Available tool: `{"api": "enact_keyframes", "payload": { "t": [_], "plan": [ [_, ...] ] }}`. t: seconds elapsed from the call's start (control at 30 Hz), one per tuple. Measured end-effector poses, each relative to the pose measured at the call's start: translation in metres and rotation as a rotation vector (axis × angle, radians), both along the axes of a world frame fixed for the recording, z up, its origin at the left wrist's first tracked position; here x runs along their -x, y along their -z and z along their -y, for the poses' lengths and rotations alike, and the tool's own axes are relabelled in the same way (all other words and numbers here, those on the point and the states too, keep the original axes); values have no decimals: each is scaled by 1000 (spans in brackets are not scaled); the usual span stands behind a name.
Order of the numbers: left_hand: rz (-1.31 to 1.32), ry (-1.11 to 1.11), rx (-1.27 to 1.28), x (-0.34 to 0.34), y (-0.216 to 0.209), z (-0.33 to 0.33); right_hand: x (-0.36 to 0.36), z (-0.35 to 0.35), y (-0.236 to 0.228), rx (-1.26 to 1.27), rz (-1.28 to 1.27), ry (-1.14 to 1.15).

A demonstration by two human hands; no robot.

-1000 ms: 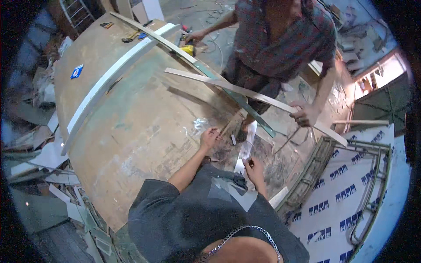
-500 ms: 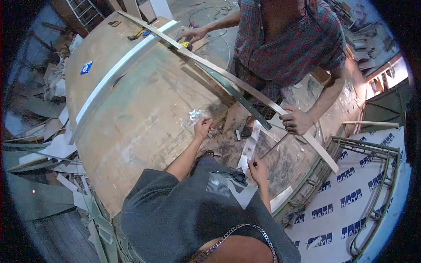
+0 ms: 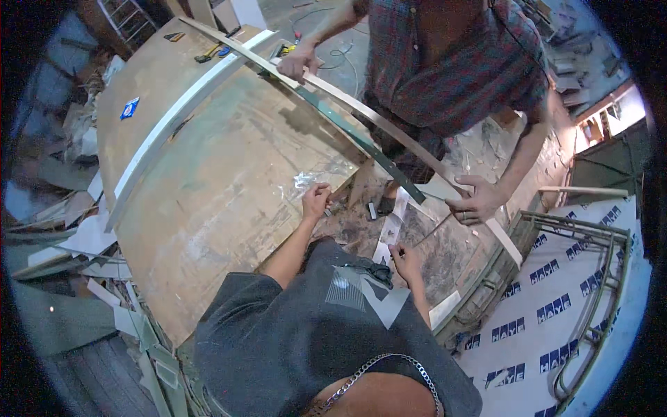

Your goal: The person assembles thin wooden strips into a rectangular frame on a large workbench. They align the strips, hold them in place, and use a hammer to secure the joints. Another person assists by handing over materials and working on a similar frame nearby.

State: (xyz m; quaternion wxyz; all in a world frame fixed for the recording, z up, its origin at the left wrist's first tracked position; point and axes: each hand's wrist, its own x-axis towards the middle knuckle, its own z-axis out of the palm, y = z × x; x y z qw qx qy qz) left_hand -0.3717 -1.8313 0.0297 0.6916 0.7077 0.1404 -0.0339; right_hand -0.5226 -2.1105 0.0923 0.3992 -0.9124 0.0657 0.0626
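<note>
My left hand [image 3: 316, 201] is at the edge of the large wooden tabletop [image 3: 229, 167], fingers curled together; what they pinch, if anything, is too small to make out. Just beyond it lies a crumpled clear plastic bag [image 3: 303, 181]. My right hand [image 3: 406, 262] hovers in front of my body with the fingertips pressed together. A thin dark line or rod runs from near them toward the co-worker, and I cannot tell whether I hold it. Across from me, a co-worker's hands [image 3: 478, 201] grip a long wooden strip [image 3: 389, 128] lying slantwise over the tabletop.
A long white bar [image 3: 174, 115] and a dark green bar [image 3: 361, 144] rest on the tabletop, with a blue packet [image 3: 130, 108] and hand tools [image 3: 208, 53]. A metal frame [image 3: 583, 226] stands over printed white sheeting [image 3: 511, 347] at right. Scraps [image 3: 90, 240] are piled at left.
The co-worker's far hand has moved from the tools onto the wooden strip. That strip has shifted slightly left and the co-worker's near hand has changed grip. My hands have barely moved.
</note>
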Motion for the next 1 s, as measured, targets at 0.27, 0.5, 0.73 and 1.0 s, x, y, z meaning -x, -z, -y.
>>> {"api": "enact_keyframes", "payload": {
  "t": [0.27, 0.5, 0.73, 1.0],
  "plan": [
    [37, 11, 113, -3, 24, -7, 0, -3, 2, -67, 29, -7],
    [47, 63, 64, -1, 23, -1, 9, -13, 6, -57, 10, -9],
    [83, 94, 29, -6, 39, -12, 15, -26, 1, -162, 9, 51],
    [20, 81, 92, 0, 16, -8, 23, -33, 0, -124, -56, 118]
  ]
}}
